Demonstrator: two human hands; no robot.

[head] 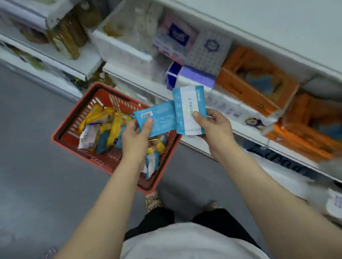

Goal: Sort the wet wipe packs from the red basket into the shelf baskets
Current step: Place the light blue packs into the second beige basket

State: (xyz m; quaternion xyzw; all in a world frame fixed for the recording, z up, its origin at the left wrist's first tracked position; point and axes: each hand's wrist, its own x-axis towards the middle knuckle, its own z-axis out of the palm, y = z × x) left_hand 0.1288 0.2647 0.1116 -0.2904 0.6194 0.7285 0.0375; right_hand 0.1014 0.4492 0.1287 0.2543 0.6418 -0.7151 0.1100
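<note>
The red basket stands on the grey floor by the shelf foot and holds several yellow, blue and white wipe packs. Above its right side, my left hand grips a blue wet wipe pack with its barcode side up. My right hand holds a blue-and-white wet wipe pack upright, its edge touching the other pack. White shelf baskets sit on the shelf above, and orange shelf baskets stand to the right.
Bottles of amber liquid stand on the shelves at the upper left. Purple and white tissue boxes fill the shelf just beyond my hands. The white shelf edge runs diagonally to the lower right. My feet are on the floor below the basket.
</note>
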